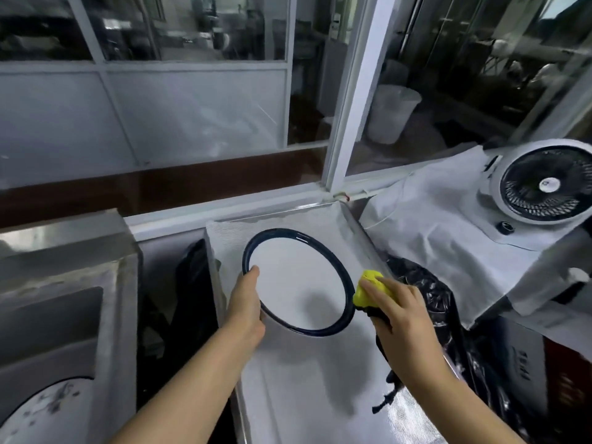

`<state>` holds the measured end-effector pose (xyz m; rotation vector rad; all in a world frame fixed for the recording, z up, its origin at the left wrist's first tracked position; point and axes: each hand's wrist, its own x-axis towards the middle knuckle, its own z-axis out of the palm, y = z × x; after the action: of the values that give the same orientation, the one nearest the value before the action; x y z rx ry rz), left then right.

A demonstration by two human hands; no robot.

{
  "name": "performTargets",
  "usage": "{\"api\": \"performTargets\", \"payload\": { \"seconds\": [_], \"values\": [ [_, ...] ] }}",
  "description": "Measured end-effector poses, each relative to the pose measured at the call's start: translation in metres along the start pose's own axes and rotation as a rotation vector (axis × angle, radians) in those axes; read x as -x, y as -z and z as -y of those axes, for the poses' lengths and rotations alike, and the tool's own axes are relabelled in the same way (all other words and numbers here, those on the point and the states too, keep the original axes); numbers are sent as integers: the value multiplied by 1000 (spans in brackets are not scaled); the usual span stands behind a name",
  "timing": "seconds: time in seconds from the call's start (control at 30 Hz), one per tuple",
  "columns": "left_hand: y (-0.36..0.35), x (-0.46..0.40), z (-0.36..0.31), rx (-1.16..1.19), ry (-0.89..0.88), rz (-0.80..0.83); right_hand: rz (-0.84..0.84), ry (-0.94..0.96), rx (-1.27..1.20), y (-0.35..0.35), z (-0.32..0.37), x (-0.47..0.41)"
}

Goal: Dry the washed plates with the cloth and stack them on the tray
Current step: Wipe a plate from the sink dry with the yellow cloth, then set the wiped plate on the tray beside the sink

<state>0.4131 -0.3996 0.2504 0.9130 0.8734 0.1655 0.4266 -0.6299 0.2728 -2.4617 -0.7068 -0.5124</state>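
A white plate with a dark blue rim (298, 280) is held tilted above the white-lined tray (307, 379). My left hand (246, 302) grips the plate's left edge, thumb on the rim. My right hand (397, 312) holds a bunched yellow cloth (371, 288) against the plate's right rim. A dark part of the cloth hangs below my right palm. No other plate shows on the tray.
A steel sink (51, 318) sits at the left, with a worn white round object (48, 411) at the lower left. A white fan (544, 184) stands on a covered surface at the right. Black plastic (445, 302) lies beside the tray. A glass window wall runs behind.
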Motion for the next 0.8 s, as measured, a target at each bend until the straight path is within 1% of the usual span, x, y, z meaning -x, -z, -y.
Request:
{"api": "performTargets", "payload": {
  "seconds": [0.13, 0.27, 0.47, 0.53, 0.6, 0.67, 0.73, 0.8],
  "values": [
    [-25, -30, 13, 52, 17, -47, 21, -4, -60, -17, -21, -6],
    [-33, -50, 23, 90, 46, -88, 45, -18, -78, -35, -35, -9],
    [-38, -68, 36, 149, 51, -96, 77, -39, -66, -56, -43, -10],
    [-37, -71, 38, 128, 33, -93, 72, -44, -74, -60, -45, -11],
    [-34, -74, 40, 45, -42, -105, 66, -47, -98, -64, -45, -11],
    [-27, -77, 40, -94, -162, -161, 71, -40, -107, -67, -45, -11],
    [-20, -82, 38, -291, -264, -221, 82, -31, -108, -69, -43, -13],
    [-15, -86, 35, -519, -307, -242, 93, -19, -100, -69, -41, -16]
  ]
}}
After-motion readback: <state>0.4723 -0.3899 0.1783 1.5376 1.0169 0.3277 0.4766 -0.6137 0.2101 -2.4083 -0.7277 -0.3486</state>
